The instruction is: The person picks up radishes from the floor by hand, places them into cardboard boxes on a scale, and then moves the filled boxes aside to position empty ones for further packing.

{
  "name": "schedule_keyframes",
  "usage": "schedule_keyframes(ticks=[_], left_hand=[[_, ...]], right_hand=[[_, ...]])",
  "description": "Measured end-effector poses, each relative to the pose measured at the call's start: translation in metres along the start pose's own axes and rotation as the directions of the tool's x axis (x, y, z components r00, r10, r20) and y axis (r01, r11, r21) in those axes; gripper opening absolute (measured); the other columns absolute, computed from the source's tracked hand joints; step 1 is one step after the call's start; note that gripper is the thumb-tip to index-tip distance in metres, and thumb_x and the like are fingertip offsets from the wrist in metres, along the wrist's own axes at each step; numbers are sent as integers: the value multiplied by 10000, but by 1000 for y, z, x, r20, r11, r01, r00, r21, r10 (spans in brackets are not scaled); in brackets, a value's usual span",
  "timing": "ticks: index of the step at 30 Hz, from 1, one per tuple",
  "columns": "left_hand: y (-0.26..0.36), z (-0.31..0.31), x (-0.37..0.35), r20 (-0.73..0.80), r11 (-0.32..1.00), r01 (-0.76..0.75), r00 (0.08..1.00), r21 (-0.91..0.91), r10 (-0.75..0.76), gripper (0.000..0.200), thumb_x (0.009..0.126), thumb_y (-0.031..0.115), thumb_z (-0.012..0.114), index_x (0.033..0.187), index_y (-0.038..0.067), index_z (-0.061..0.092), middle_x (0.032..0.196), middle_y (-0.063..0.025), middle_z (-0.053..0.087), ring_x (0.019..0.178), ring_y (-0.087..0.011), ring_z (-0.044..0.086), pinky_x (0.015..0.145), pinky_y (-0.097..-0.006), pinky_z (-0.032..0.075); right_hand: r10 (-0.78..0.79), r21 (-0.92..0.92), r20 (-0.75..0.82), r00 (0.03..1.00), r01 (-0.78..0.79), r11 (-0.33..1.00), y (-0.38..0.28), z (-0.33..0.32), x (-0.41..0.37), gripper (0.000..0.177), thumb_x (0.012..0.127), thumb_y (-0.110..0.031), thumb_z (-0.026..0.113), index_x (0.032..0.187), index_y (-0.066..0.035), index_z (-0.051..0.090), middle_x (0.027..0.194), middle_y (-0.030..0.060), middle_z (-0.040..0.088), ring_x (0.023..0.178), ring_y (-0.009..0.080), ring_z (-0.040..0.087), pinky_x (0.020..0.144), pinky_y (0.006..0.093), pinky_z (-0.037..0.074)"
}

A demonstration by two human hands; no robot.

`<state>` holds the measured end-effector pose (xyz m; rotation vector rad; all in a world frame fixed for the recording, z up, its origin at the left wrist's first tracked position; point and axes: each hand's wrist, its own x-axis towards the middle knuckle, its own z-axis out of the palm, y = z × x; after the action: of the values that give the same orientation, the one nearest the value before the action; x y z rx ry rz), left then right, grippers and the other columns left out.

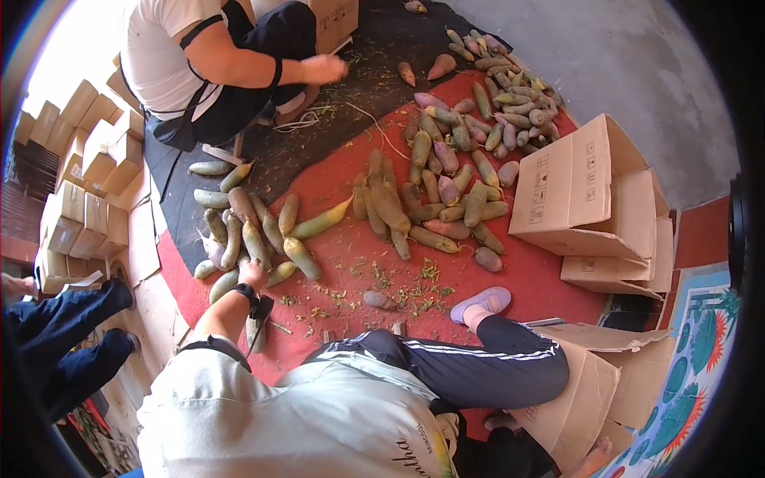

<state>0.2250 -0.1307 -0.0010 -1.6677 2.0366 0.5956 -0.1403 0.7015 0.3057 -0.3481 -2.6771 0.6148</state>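
My left hand (252,274) reaches forward into the smaller pile of long green radishes (232,239), its fingers closed around the lower end of one radish (254,244). A black band circles that wrist, and a dark flat piece (262,307) shows beside it. Just below lies another radish (255,334), near my forearm. At the lower right edge, my right hand (598,457) shows only in part beside an open cardboard box (574,390); its fingers are mostly hidden.
A larger radish heap (470,167) spreads across the red mat (335,231). Cut leaf scraps (382,279) litter its middle. Open cartons (570,183) stand at right. Another person (231,64) crouches at the top; a second stands at left near stacked boxes (84,219).
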Motion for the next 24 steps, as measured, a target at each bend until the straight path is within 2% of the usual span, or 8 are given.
schedule_keyframes(ticks=[2, 4, 8, 10, 16, 20, 23, 24], left_hand=[[0, 4, 4, 36, 997, 30, 999, -73, -27, 535, 777, 207, 557, 1274, 93, 398, 1187, -237, 479, 1077, -345, 498, 883, -358, 430], [2, 6, 8, 202, 985, 109, 976, -132, -81, 624, 790, 261, 541, 1347, 146, 284, 1187, -213, 483, 1116, -335, 467, 938, -378, 382], [8, 10, 16, 203, 988, 146, 970, -41, -135, 688, 790, 336, 534, 1379, 208, 203, 1260, -176, 428, 1200, -310, 384, 984, -390, 329], [18, 0, 10, 179, 986, 137, 972, 94, -153, 674, 776, 390, 538, 1367, 285, 232, 1321, -137, 367, 1241, -295, 328, 1006, -417, 291], [24, 5, 23, 259, 974, 200, 940, 104, -221, 600, 755, 404, 557, 1303, 412, 314, 1377, -106, 263, 1289, -286, 231, 1028, -449, 233], [43, -9, 3, 212, 960, 270, 936, 73, -280, 574, 740, 406, 567, 1278, 408, 365, 1380, -100, 239, 1304, -280, 191, 1034, -445, 215], [47, -14, -7, 128, 960, 279, 952, 24, -280, 514, 731, 387, 574, 1229, 381, 448, 1351, -104, 291, 1274, -279, 249, 1037, -431, 206], [45, -11, -4, 83, 971, 236, 968, 37, -238, 471, 728, 376, 576, 1190, 352, 491, 1312, -125, 340, 1233, -287, 304, 1014, -412, 252]], right_hand=[[-34, 15, -37, 999, 35, 999, -2, -1, -2, 318, 901, -258, 433, 840, 35, 542, 725, 81, 542, 639, 174, 467, 586, 294, 392], [-61, 40, -63, 996, 64, 997, -3, -2, -5, 329, 901, -259, 434, 843, 44, 547, 730, 93, 551, 641, 184, 472, 593, 301, 397], [-87, -21, -96, 992, 86, 996, -9, -3, -15, 336, 900, -259, 434, 841, 50, 549, 736, 104, 558, 642, 196, 477, 600, 308, 401], [-91, -60, -107, 990, 85, 995, -15, -4, -22, 337, 900, -259, 434, 840, 51, 549, 739, 108, 560, 642, 201, 478, 602, 310, 401], [-114, -124, -126, 986, 98, 987, -32, -2, -33, 341, 900, -259, 433, 835, 55, 549, 747, 119, 566, 643, 215, 482, 609, 318, 404], [-127, -163, -131, 983, 105, 981, -44, -4, -37, 344, 900, -260, 433, 831, 57, 548, 753, 126, 569, 643, 225, 485, 614, 323, 406], [-142, -180, -132, 981, 118, 977, -53, 1, -37, 346, 900, -260, 433, 829, 59, 548, 757, 132, 572, 643, 232, 487, 618, 327, 407], [-143, -182, -133, 981, 118, 976, -55, 4, -37, 347, 900, -260, 432, 828, 59, 548, 758, 133, 573, 644, 234, 488, 619, 329, 407]])
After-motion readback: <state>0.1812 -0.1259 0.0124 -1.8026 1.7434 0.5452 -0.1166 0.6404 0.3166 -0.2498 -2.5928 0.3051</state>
